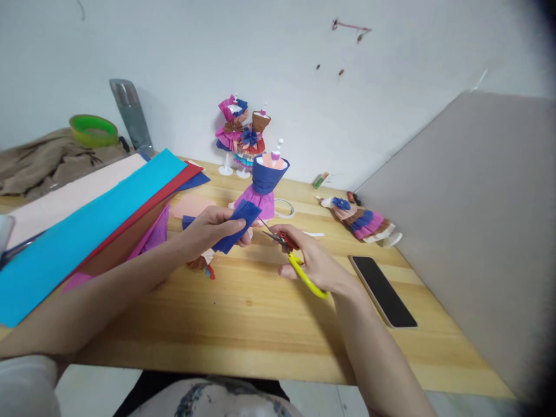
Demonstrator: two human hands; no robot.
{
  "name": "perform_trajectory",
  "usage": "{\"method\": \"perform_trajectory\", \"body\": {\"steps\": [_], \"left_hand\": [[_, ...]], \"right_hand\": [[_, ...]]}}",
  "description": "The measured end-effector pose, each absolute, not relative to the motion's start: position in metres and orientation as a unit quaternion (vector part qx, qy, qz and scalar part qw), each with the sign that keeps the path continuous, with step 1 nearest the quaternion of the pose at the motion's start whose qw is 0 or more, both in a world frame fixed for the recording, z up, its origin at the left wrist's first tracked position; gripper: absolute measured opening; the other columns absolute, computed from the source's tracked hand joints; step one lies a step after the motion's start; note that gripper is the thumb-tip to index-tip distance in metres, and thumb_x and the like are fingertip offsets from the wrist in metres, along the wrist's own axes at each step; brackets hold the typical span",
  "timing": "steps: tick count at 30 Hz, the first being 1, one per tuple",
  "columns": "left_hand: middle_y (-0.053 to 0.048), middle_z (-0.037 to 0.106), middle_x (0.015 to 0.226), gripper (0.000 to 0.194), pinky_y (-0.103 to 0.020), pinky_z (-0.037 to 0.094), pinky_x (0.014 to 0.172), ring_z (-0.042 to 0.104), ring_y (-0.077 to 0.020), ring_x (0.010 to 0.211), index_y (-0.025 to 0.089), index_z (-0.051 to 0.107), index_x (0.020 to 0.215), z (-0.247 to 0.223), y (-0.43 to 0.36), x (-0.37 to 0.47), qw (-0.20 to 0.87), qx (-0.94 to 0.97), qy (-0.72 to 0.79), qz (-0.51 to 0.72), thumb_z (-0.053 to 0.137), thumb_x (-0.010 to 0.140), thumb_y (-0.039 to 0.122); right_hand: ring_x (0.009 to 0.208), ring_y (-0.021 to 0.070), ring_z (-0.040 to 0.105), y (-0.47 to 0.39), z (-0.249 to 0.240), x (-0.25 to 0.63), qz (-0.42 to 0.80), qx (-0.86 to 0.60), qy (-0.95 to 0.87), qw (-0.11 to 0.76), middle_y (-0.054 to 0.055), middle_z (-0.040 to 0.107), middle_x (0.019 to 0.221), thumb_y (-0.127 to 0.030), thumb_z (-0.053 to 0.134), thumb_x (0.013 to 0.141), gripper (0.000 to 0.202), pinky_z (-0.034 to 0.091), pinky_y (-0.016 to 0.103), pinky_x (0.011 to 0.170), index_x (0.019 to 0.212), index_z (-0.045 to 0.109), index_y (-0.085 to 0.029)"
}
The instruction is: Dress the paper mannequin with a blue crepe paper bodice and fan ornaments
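Observation:
My left hand (212, 230) pinches a folded piece of dark blue paper (238, 227) above the middle of the table. In my right hand (310, 258) are yellow-handled scissors (303, 274). Their blades are parted and point left, close to the right edge of the blue paper. Just behind the hands stands a small mannequin (269, 174) with a blue paper top and a pink paper skirt. A roll of white tape (284, 208) lies to the right of the skirt. Crumpled paper scraps (201, 261) lie below my left hand.
Long coloured paper sheets (99, 223) cover the left side of the wooden table (243, 336). Two dressed mannequins (243, 136) stand by the wall. Another dressed figure (362, 222) lies at right, behind a phone (384, 291). A bottle (131, 116) and green tape (93, 131) are back left.

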State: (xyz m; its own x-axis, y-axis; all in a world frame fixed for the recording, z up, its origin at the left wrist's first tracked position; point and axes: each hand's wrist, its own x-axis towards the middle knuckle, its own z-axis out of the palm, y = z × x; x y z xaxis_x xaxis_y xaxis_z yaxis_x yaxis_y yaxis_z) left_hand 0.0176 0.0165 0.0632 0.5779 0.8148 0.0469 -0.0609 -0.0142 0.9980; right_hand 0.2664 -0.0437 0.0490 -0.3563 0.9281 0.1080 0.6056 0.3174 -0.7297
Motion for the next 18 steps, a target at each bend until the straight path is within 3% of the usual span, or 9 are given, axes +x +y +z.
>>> {"method": "perform_trajectory", "body": {"steps": [3,8,13,18], "left_hand": [[-0.010,0.075,0.072,0.028,-0.025,0.053,0.061,0.068,-0.0180,0.068,0.015,0.077,0.069,0.059,0.015,0.018,0.602,0.659,0.312,0.325,0.069,0.077,0.041],[-0.006,0.071,0.064,0.028,-0.019,0.040,0.044,0.056,-0.0109,0.049,0.014,0.077,0.070,0.057,0.010,0.023,0.577,0.701,0.331,0.258,0.066,0.076,0.039],[-0.007,0.074,0.067,0.026,-0.021,0.046,0.052,0.065,-0.0153,0.060,0.015,0.077,0.069,0.062,0.009,0.024,0.569,0.711,0.324,0.257,0.064,0.078,0.036],[-0.009,0.074,0.069,0.025,-0.021,0.046,0.051,0.067,-0.0158,0.061,0.015,0.077,0.070,0.061,0.009,0.024,0.574,0.708,0.328,0.248,0.063,0.078,0.034]], "right_hand": [[0.086,0.0258,0.060,-0.044,0.050,0.258,0.272,-0.507,-0.783,0.238,0.013,0.066,0.109,-0.052,0.073,0.073,0.070,0.047,0.039,0.077,0.130,0.053,-0.018],[0.080,0.0247,0.060,-0.045,0.047,0.250,0.220,-0.504,-0.801,0.234,0.013,0.068,0.104,-0.056,0.072,0.074,0.066,0.045,0.037,0.072,0.126,0.057,-0.018],[0.085,0.0271,0.061,-0.044,0.045,0.249,0.224,-0.486,-0.808,0.246,0.014,0.070,0.106,-0.059,0.069,0.075,0.063,0.044,0.037,0.075,0.121,0.061,-0.017],[0.074,0.0229,0.059,-0.041,0.044,0.248,0.215,-0.483,-0.810,0.255,0.010,0.070,0.089,-0.061,0.065,0.077,0.060,0.042,0.033,0.069,0.115,0.064,-0.014]]}}
